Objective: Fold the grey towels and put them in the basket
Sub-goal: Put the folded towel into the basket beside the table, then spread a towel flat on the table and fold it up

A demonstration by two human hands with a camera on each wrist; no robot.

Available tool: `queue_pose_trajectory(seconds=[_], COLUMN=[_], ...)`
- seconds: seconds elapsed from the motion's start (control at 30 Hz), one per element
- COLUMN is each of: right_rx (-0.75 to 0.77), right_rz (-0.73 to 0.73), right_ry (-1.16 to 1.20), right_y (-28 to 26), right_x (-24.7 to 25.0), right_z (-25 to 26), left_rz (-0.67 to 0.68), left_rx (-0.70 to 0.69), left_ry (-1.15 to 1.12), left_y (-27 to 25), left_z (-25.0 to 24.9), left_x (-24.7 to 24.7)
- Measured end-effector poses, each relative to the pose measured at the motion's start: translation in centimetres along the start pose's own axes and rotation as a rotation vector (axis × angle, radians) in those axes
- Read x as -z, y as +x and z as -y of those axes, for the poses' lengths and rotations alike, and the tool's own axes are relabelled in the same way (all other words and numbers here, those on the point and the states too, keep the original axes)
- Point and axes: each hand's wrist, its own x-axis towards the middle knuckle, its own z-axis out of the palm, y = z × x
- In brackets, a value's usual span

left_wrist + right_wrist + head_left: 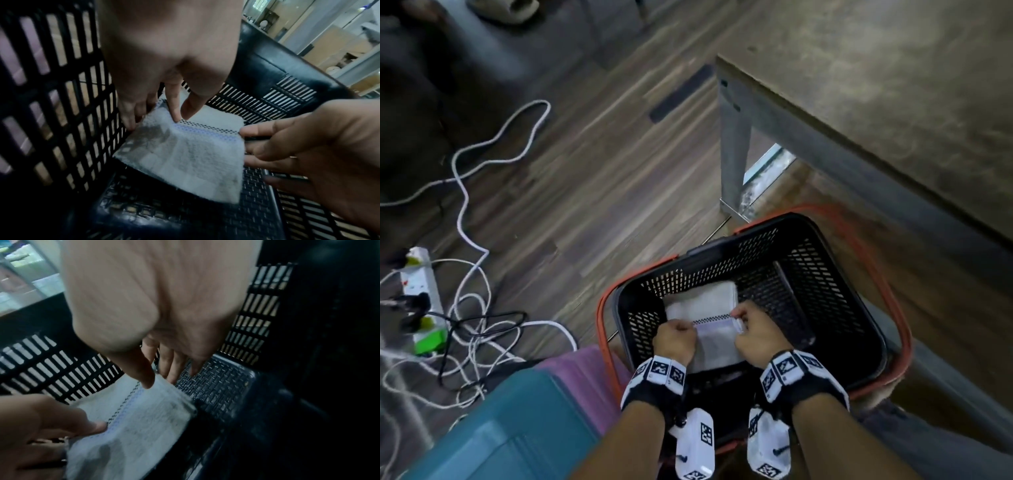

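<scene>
A black mesh basket (835, 284) with red handles stands on the floor below me. Inside it, both hands hold a folded grey towel (717, 346) with a checkered stripe, low over the basket's floor. My left hand (688, 329) pinches the towel's left edge between thumb and forefinger (174, 112). My right hand (738, 318) grips the right edge, thumb (147, 378) on top and fingers beneath. Another folded grey towel (705, 294) lies beyond it against the far wall. In the wrist views the towel (185, 154) (133, 426) hangs just above the mesh floor (216, 386).
A grey table (876, 102) and its leg (734, 144) stand just beyond the basket. On the wooden floor to the left lie a power strip (422, 301) and tangled white cables (476, 257). A teal case (500, 428) and a pink item (585, 373) sit at lower left.
</scene>
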Motion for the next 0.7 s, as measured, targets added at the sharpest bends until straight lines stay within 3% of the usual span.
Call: queue_pose_trajectory(seconds=[0.3,0.57,0.7], right_rx=[-0.005,0.045,0.149], right_rz=[-0.013,-0.079,-0.107], right_ry=[-0.079,-0.079,-0.082], right_y=[0.8,-1.2,-3.7], right_x=[0.7,2.2,4.0], right_z=[-0.6,1.2,4.4], left_rz=[0.027,0.048,0.068], left_rx=[0.098,0.03,-0.018], left_ry=[0.056,0.21,0.133], left_y=[0.1,-2.3,-4.3], left_z=[0.1,-1.4,-3.9], left_x=[-0.8,1.0,3.4])
